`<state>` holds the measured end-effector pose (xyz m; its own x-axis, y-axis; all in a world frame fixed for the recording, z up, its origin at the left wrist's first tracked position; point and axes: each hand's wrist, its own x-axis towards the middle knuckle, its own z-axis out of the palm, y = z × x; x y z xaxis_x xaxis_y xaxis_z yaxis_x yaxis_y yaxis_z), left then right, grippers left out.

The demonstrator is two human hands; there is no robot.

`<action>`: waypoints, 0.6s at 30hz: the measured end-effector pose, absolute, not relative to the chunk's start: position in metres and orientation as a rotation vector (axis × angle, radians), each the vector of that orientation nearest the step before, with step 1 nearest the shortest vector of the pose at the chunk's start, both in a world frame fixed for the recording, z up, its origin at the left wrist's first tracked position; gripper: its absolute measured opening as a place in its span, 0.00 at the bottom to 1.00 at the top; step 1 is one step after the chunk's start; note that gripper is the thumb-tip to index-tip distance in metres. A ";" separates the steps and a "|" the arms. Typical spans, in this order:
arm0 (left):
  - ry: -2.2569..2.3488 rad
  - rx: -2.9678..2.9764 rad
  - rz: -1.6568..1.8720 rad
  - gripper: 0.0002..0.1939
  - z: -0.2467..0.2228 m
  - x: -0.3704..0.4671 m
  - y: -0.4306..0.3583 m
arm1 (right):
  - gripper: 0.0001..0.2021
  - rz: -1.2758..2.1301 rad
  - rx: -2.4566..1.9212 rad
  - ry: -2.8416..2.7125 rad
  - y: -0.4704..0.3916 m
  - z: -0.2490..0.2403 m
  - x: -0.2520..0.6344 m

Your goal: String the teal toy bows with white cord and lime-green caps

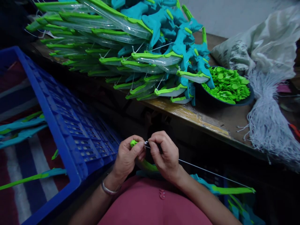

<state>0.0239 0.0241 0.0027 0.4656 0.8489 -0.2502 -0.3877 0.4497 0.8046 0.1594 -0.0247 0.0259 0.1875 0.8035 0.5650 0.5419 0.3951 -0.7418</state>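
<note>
My left hand point(127, 156) pinches the green tip point(133, 143) of a toy bow, whose green limb point(146, 165) curves down behind both hands over my lap. My right hand point(164, 154) pinches a thin white string point(211, 173) right at that tip, fingertips almost touching the left hand's. The string runs taut to the right, down to the bow's other green end point(236, 189). A metal bangle point(109, 189) circles my left wrist.
A big heap of teal and green toy bows point(140, 47) covers the wooden bench point(211, 118). A dark bowl of green plastic pieces point(227, 84) stands at its right, beside a bundle of white strings point(267, 125) and a white sack point(262, 47). A blue crate point(58, 125) stands left.
</note>
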 end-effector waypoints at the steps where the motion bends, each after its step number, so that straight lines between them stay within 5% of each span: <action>1: 0.732 0.750 0.850 0.13 0.002 0.024 0.024 | 0.05 0.297 -1.262 -1.501 -0.025 0.026 0.160; 18: 0.699 0.926 0.848 0.12 -0.005 0.024 0.025 | 0.07 0.311 -1.446 -1.808 -0.032 0.033 0.177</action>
